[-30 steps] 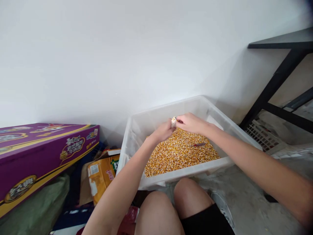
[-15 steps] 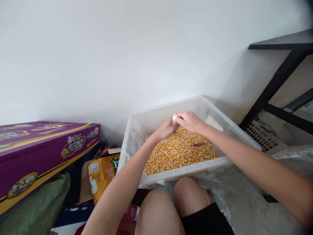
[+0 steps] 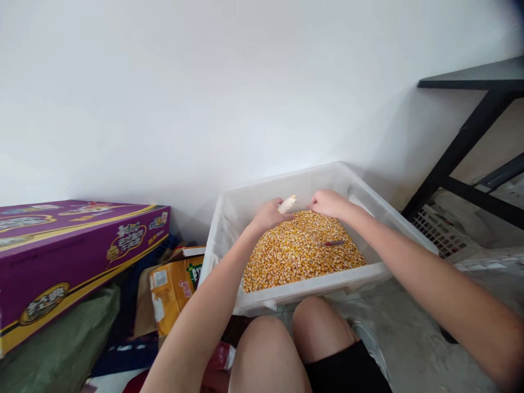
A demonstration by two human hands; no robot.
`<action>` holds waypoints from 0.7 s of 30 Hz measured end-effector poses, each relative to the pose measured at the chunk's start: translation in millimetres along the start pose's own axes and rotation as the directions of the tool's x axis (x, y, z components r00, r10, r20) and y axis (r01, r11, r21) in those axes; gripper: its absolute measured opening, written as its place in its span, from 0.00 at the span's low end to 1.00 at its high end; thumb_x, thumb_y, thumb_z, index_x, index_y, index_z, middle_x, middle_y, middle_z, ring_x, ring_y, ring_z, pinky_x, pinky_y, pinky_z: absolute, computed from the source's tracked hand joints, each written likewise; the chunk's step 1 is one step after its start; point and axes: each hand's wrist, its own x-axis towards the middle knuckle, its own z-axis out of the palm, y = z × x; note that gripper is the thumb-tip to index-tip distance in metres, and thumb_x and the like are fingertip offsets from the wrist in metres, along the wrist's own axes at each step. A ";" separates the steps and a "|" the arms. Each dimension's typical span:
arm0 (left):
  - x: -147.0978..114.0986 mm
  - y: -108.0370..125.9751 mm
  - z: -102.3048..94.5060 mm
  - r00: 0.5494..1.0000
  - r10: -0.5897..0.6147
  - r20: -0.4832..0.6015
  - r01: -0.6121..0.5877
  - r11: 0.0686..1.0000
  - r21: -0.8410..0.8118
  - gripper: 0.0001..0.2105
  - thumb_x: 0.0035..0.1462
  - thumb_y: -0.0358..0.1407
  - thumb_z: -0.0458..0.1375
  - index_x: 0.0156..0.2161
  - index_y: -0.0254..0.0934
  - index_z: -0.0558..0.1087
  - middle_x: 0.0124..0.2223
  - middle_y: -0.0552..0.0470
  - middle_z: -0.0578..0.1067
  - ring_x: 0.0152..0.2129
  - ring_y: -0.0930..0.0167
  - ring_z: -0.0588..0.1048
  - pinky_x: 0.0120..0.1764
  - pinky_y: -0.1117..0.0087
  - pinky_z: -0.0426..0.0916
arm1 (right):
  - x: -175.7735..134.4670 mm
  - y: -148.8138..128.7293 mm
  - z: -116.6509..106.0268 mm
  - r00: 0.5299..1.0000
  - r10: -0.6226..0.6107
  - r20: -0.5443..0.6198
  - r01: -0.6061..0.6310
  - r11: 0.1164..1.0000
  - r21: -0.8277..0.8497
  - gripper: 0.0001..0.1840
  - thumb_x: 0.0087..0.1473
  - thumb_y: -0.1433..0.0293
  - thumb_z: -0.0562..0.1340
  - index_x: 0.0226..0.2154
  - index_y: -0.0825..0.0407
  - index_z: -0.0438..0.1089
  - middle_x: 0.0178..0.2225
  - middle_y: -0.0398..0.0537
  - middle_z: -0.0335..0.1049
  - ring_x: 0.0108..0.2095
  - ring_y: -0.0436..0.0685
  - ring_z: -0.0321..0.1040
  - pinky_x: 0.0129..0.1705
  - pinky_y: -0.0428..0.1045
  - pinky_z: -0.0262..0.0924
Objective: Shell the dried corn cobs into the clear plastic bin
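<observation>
White cob [image 3: 287, 204] — left hand [image 3: 268, 214] extended, fingers around it; right hand [image 3: 328, 204] apart — fingers curled, hold unclear.

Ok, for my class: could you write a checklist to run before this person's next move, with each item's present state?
1. Corn cob held in the left grip: ok.
2. Right grip apart from the cob: ok.
3. Anything inside the right grip: cannot tell; the view hides it.
4. Loose kernels inside the tub: ok.
5. Kernels free of other objects: not ok; a slim red object lies on them.
</observation>
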 end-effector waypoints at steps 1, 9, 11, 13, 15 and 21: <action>-0.2 -0.5 -1.5 0.997 0.072 0.003 -0.072 0.993 0.095 0.16 0.45 0.43 0.64 0.37 0.36 0.71 0.31 0.51 0.74 0.28 0.68 0.72 0.32 0.69 0.65 | 2.5 4.6 1.8 0.999 -0.016 0.051 0.013 0.998 0.055 0.21 0.46 0.64 0.64 0.43 0.58 0.74 0.41 0.59 0.75 0.40 0.62 0.71 0.36 0.48 0.59; -17.2 42.1 1.8 0.887 0.423 0.186 -0.456 0.733 0.505 0.10 0.58 0.30 0.50 0.44 0.35 0.71 0.41 0.40 0.74 0.40 0.60 0.73 0.40 0.63 0.66 | -1.5 -5.5 10.5 0.805 -0.307 0.508 -0.029 0.834 0.551 0.17 0.40 0.65 0.68 0.33 0.58 0.73 0.31 0.52 0.75 0.32 0.55 0.72 0.32 0.47 0.66; -19.7 50.6 6.7 0.899 0.395 0.189 -0.431 0.720 0.544 0.12 0.60 0.30 0.48 0.46 0.34 0.69 0.41 0.38 0.74 0.40 0.59 0.74 0.40 0.61 0.67 | -3.3 -9.9 14.7 0.813 -0.253 0.524 -0.020 0.888 0.459 0.12 0.40 0.65 0.67 0.26 0.57 0.71 0.22 0.47 0.71 0.24 0.53 0.69 0.25 0.46 0.63; -18.9 51.4 12.5 0.949 0.278 0.151 -0.314 0.761 0.568 0.12 0.57 0.29 0.50 0.46 0.33 0.70 0.39 0.38 0.75 0.38 0.58 0.75 0.39 0.61 0.68 | -4.6 -13.7 19.3 0.913 -0.187 0.364 0.090 0.959 0.267 0.08 0.41 0.66 0.65 0.24 0.55 0.71 0.19 0.46 0.69 0.22 0.54 0.67 0.23 0.46 0.58; -15.3 45.0 18.3 0.979 0.158 0.131 -0.205 0.804 0.558 0.10 0.52 0.28 0.54 0.40 0.33 0.72 0.35 0.39 0.76 0.35 0.58 0.76 0.38 0.61 0.68 | -6.6 -18.9 24.2 0.973 -0.169 0.154 0.166 0.986 0.034 0.07 0.44 0.66 0.64 0.25 0.54 0.73 0.22 0.51 0.72 0.25 0.57 0.70 0.24 0.47 0.56; -4.6 12.8 22.9 0.926 0.140 0.351 -0.193 0.974 0.122 0.08 0.39 0.28 0.61 0.20 0.37 0.65 0.20 0.50 0.69 0.19 0.67 0.70 0.23 0.69 0.62 | -16.1 -37.6 36.7 0.951 -0.302 0.058 0.302 0.880 -0.366 0.09 0.46 0.68 0.62 0.30 0.55 0.77 0.31 0.63 0.76 0.33 0.67 0.74 0.33 0.52 0.59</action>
